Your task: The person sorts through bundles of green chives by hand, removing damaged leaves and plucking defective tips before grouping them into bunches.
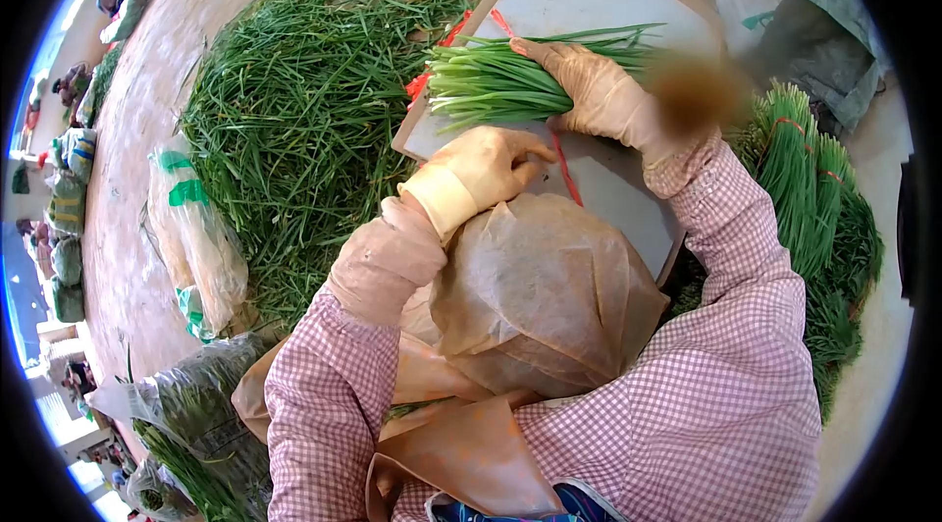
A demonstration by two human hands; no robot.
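Note:
A bunch of garlic chives (491, 85) lies across a grey board (623, 174), its pale cut ends pointing left. My right hand (594, 90), gloved, is wrapped over the bunch from the right, with the thumb on the near side. Just below the cut ends is my left hand (481, 169) in a yellowish glove, its fingers curled in. Its fingertips come close to a red tie strip (567, 174) that runs out from under the bunch. Whether they pinch anything is hidden.
Loose green leaves (304, 100) are heaped left of the board. Tied chive bunches (800, 179) stand at the right, below a dark green bag (824, 51). Plastic bags (196, 237) lie at left. A brown apron (549, 287) covers my knee against the board.

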